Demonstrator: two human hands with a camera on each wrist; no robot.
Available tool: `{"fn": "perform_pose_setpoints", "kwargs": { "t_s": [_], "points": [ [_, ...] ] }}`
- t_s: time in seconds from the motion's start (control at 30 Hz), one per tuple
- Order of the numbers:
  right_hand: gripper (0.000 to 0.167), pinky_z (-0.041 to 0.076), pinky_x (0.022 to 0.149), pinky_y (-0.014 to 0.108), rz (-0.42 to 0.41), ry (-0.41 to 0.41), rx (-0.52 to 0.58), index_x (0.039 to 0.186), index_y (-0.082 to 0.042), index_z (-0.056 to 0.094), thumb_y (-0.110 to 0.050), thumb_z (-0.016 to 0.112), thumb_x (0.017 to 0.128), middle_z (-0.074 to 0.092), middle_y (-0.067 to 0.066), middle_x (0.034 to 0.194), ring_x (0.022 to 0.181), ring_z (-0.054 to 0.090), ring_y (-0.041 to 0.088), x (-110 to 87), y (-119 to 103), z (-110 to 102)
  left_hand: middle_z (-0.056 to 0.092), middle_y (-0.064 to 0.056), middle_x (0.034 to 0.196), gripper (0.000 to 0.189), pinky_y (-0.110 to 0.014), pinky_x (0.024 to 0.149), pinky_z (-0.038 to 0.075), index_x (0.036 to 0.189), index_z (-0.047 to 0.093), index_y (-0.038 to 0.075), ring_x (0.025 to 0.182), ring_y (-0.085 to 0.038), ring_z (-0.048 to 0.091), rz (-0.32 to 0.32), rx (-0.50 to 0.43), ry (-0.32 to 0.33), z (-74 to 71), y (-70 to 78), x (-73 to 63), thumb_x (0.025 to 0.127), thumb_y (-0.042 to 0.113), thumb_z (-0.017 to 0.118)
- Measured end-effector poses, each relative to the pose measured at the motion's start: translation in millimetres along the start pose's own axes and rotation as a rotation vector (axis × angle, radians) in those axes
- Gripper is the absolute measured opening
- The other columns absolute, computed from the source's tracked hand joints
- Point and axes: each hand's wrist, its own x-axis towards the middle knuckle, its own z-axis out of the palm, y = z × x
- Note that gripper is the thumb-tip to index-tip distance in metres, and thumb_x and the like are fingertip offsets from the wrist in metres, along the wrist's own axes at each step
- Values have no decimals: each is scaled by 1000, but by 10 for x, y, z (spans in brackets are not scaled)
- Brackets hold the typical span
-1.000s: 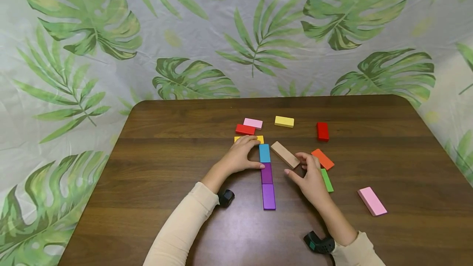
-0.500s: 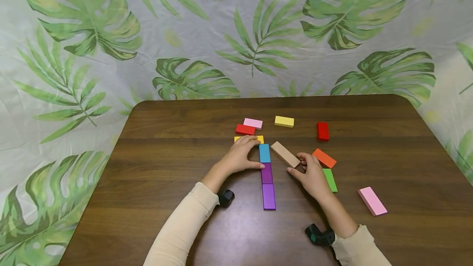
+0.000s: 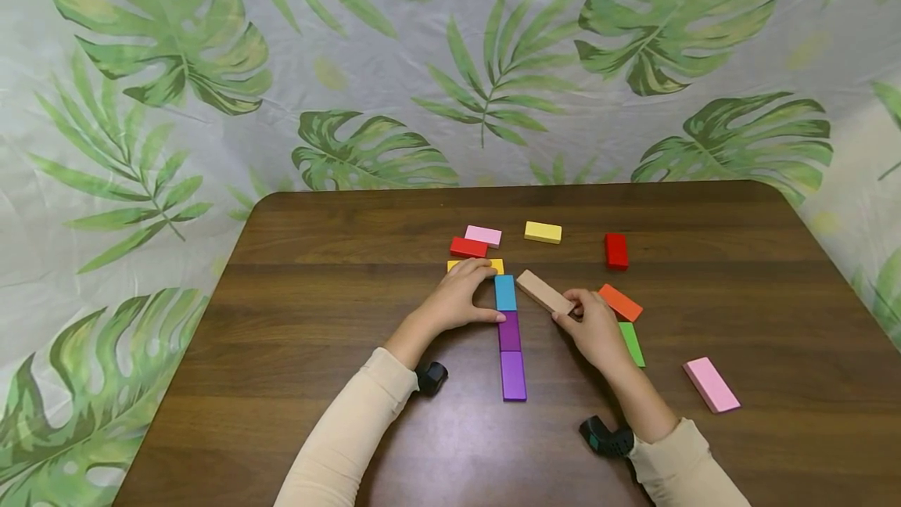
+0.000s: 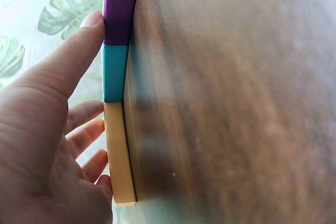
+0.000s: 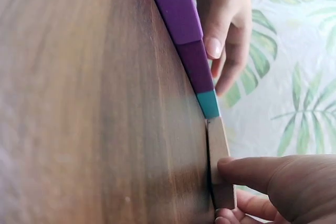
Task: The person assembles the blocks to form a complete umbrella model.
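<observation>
A blue block (image 3: 505, 293), a dark purple block (image 3: 509, 332) and a lighter purple block (image 3: 513, 375) lie end to end in a column. Across its far end lies a yellow-orange block (image 3: 497, 266), partly hidden by my left hand (image 3: 461, 297). That hand spreads along the column's left side, its fingertips on the yellow-orange block and its thumb at the dark purple one. My right hand (image 3: 597, 329) pinches the near end of a tan wooden block (image 3: 543, 292) between thumb and fingers. This block lies slanted, its far end close to the blue block.
Right of my right hand lie an orange block (image 3: 621, 303), a green block (image 3: 631, 344) and a pink block (image 3: 712, 385). Farther back are red (image 3: 616, 251), pale yellow (image 3: 543, 232), another red (image 3: 468, 247) and light pink (image 3: 482, 236) blocks on the wooden table (image 3: 317, 257).
My right thumb and fingers have come together on the tan block's near end. The orange and green blocks have shifted slightly right. My left hand has stayed still.
</observation>
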Motion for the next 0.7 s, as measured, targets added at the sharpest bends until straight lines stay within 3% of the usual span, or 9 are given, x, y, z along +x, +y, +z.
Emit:
{"fn": "perform_pose_setpoints", "kwargs": {
  "t_s": [0.17,0.5,0.7],
  "points": [
    [29,38,66,35,-37,29,-3,104,7,57,-5,66,80,50,17,87,78,48,27,50,22,-13,37,-7,136,77,-36,105,17,128,47,7,129,-24,24,-6,-3,-2,-3,6,0,69,49,72],
    [30,38,62,32,-43,-39,-58,109,7,55,-4,62,83,49,16,90,76,49,24,199,53,-101,37,-7,137,77,-36,105,16,128,47,8,129,-24,24,-12,0,-10,4,-5,-3,69,50,72],
    [30,39,58,30,-76,-8,-26,111,5,55,-4,61,84,49,17,95,75,49,24,258,79,-102,37,-7,136,77,-36,105,16,128,47,7,129,-24,24,-3,-6,-5,1,-4,2,69,49,73]
  ]
}}
